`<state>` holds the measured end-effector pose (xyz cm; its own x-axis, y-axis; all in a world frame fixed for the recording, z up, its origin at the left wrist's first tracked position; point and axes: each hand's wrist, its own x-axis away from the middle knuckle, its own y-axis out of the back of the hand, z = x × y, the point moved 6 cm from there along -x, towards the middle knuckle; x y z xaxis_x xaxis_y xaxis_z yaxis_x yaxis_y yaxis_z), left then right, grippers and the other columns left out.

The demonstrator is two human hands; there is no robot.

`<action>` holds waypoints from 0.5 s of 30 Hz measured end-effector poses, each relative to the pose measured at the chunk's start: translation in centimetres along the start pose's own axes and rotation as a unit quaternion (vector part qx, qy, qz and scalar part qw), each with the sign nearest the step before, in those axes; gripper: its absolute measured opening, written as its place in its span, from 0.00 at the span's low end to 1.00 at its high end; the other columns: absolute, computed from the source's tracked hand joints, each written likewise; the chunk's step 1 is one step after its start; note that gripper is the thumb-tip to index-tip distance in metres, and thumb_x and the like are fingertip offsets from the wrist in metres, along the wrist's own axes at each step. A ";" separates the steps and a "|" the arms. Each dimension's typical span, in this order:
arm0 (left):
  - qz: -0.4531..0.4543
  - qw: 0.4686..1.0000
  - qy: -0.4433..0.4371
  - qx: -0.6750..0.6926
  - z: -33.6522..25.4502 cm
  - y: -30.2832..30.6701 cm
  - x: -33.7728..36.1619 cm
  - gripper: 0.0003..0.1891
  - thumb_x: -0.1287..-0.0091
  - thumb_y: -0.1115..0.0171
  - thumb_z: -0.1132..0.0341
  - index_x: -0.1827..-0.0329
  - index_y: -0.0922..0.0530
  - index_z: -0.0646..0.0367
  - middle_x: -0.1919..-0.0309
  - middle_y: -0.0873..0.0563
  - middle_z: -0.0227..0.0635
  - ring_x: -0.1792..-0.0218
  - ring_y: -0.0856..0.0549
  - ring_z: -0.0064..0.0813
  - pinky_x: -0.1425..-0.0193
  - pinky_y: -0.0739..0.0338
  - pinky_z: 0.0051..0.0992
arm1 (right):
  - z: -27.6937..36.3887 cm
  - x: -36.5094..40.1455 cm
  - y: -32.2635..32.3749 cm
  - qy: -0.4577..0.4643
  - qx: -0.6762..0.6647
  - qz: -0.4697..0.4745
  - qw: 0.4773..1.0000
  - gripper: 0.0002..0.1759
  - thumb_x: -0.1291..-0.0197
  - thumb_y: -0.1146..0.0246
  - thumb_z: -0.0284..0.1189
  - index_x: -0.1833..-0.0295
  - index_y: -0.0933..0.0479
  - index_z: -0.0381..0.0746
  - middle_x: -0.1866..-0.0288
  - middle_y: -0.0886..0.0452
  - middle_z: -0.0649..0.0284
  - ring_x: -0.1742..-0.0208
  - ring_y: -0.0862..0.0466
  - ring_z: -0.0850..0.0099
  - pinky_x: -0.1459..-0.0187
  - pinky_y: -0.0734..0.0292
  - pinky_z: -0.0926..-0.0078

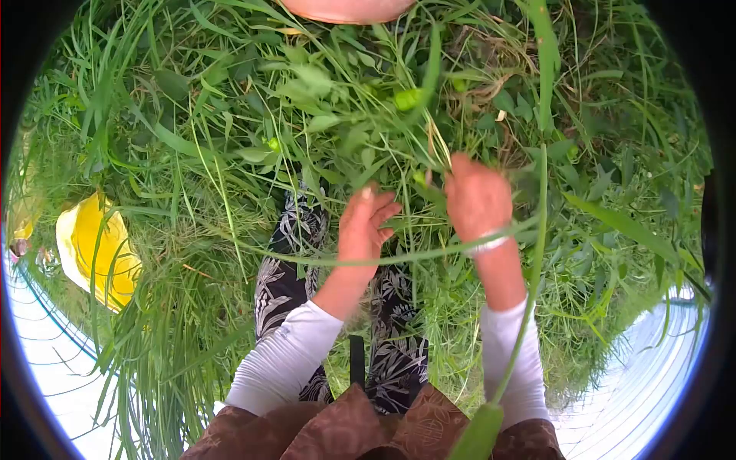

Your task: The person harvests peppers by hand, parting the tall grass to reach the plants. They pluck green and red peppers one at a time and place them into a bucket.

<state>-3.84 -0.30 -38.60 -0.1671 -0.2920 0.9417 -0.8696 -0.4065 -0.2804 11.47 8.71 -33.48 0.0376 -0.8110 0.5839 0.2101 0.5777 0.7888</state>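
Observation:
My right hand (477, 195), with a pale bracelet at its wrist, is closed around a few thin stems and dry stalks (437, 144) among the leafy plants. To its left, my left hand (366, 222) is raised over the plants with its fingers apart and nothing visible in it. Green leaves (322, 96) spread just beyond both hands, and a bright green pepper-like fruit (408, 99) hangs among them. Long grass blades cross in front of my forearms.
A yellow container or bag (107, 249) with a pale outside lies in the grass at the left. The edge of a pinkish round object (349, 9) shows at the top. Tall grass (176, 337) surrounds my patterned trouser legs (287, 287).

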 end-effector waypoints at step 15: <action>0.006 0.999 -0.007 0.048 -1.2 -2.7 -2.1 0.19 0.45 0.43 0.75 0.48 0.32 0.63 0.55 0.23 0.38 0.53 0.23 0.33 0.48 0.28 0.32 | 3.7 8.1 -3.6 0.023 -0.218 0.052 0.974 0.29 0.61 0.44 0.20 0.46 0.31 0.40 0.63 0.24 0.50 0.58 0.25 0.55 0.57 0.26 0.65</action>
<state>-1.75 2.45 -39.61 -0.1695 -0.3093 0.9357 -0.8188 -0.4841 -0.3084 7.43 0.45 -30.87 0.1216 -0.7597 0.6388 0.5982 0.5697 0.5636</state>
